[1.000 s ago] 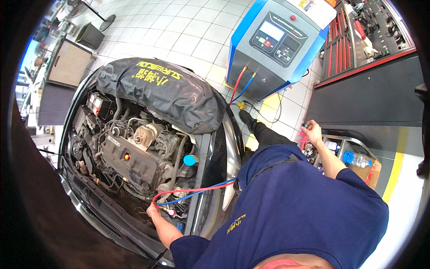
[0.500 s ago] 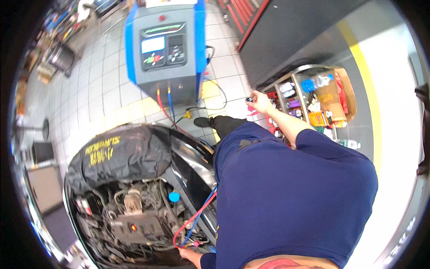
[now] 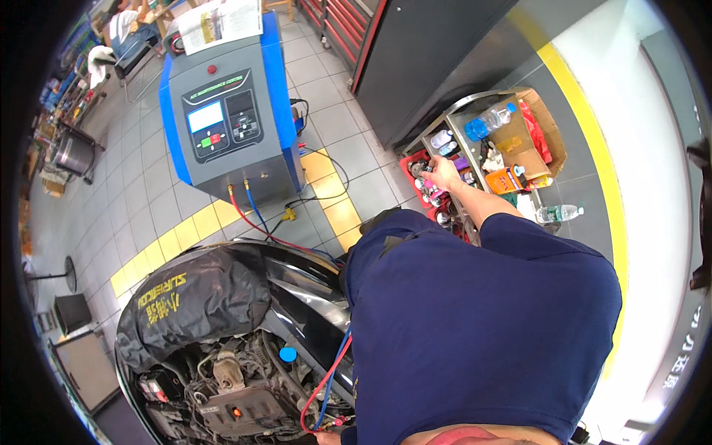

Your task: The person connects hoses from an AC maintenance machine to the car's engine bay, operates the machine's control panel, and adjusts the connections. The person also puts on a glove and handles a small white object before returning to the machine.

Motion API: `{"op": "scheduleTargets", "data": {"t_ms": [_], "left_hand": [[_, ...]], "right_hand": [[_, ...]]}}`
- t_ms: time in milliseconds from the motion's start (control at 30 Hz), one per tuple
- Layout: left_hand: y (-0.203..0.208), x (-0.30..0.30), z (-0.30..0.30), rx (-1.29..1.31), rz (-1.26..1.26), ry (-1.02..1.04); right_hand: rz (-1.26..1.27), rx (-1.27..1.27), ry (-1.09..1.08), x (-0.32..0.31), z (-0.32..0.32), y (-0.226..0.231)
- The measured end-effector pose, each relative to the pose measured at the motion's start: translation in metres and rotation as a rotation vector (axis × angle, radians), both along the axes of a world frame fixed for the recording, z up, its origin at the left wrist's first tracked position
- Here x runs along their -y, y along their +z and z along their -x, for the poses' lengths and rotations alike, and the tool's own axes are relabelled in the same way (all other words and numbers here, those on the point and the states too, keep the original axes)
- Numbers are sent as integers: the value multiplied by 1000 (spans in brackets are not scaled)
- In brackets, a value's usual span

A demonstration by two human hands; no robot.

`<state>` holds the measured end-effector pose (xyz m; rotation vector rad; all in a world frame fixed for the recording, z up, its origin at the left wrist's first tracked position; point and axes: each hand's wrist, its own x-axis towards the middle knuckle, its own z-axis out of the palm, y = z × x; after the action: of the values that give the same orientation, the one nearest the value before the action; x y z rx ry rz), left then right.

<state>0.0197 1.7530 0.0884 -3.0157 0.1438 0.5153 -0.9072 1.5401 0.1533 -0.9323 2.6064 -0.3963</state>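
My right hand (image 3: 443, 175) reaches to a red tray (image 3: 409, 172) on a cart, its fingers bent over the bottles and small parts there. What the fingertips pinch blends with the clutter. At the bottom edge, my left hand (image 3: 328, 438) shows only in part. It is closed at the bend of a red hose (image 3: 324, 386) and a blue hose (image 3: 331, 383), over the car's open engine bay (image 3: 236, 411). A blue cap (image 3: 288, 354) sits among the engine parts. A black padded cover (image 3: 196, 304) lies over the car's front edge.
A grey and blue service machine (image 3: 222, 122) stands ahead, with red and blue hoses running from its front. The cart (image 3: 478, 111) carries bottles and a cardboard box (image 3: 549, 133). A dark cabinet (image 3: 437, 59) stands behind it. A black cable (image 3: 334, 196) lies on the tiles.
My right hand has moved from beside the cart, where it held a small dark piece, onto the red tray. My left hand stays by the hoses. The whole view has shifted.
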Motion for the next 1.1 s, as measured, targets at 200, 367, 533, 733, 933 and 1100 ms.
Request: {"op": "scheduleTargets", "data": {"t_ms": [200, 367, 533, 733, 933, 1100], "left_hand": [[4, 3, -3, 27, 8, -51], [19, -4, -2, 49, 26, -73], [41, -15, 6, 99, 52, -118], [45, -26, 42, 183, 105, -117], [42, -25, 84, 423, 252, -115], [27, -16, 144, 603, 618, -247]], "right_hand": [[79, -6, -46, -11, 5, 10], [90, 26, -114, -33, -3, -8], [81, 104, -154, -67, -5, -36], [83, 139, -188, -116, 35, -45], [130, 130, -399, -184, 99, -70], [182, 67, -542, -222, 142, -83]]}}
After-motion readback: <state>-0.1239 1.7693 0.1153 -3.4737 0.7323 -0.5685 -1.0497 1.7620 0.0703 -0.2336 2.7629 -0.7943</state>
